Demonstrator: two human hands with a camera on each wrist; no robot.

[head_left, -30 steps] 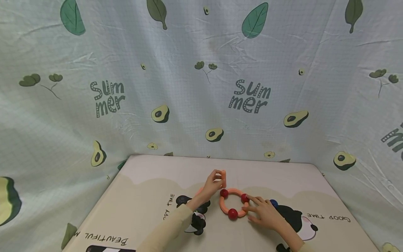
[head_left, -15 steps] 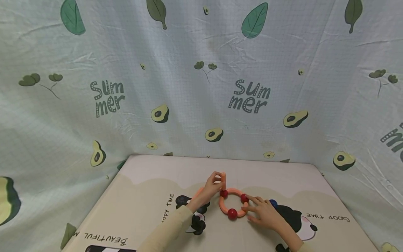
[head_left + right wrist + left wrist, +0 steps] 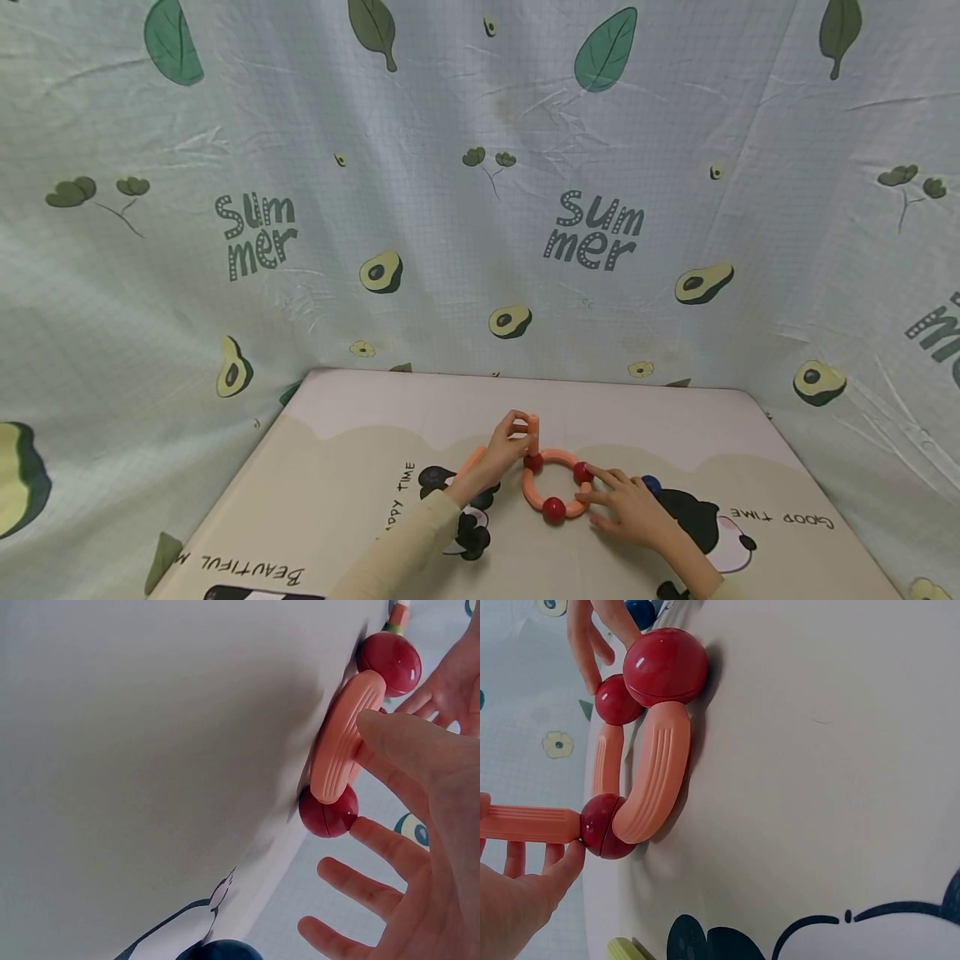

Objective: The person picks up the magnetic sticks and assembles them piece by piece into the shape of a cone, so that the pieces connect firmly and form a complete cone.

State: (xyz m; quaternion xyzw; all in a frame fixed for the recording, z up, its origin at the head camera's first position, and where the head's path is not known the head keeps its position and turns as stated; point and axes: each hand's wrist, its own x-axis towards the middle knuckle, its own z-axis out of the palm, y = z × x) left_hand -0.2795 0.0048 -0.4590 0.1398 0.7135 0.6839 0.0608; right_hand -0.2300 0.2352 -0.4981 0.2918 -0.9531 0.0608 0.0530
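A toy ring (image 3: 528, 492) of curved orange rods and red balls lies on the table in the head view. My left hand (image 3: 510, 439) grips a straight orange rod (image 3: 533, 434) upright, its lower end meeting the ring's far-left red ball (image 3: 604, 826). Thumb and fingers of that hand lie along the rod in the left wrist view. On the ring's right side, the fairly straight fingers of my right hand (image 3: 626, 506) touch a curved orange rod (image 3: 346, 739) and a red ball (image 3: 328, 811). Its remaining fingers are spread apart from the ring.
A blue ball (image 3: 651, 483) sits beyond my right hand. Another orange rod (image 3: 476, 457) lies partly hidden behind my left forearm. The end of a yellow-green piece (image 3: 624, 949) shows in the left wrist view. A printed curtain (image 3: 450, 225) hangs behind the table.
My left hand has lowered the straight orange rod slightly, so its bottom end, earlier just above the far-left red ball, now meets it. My right hand and the ring stay nearly still.
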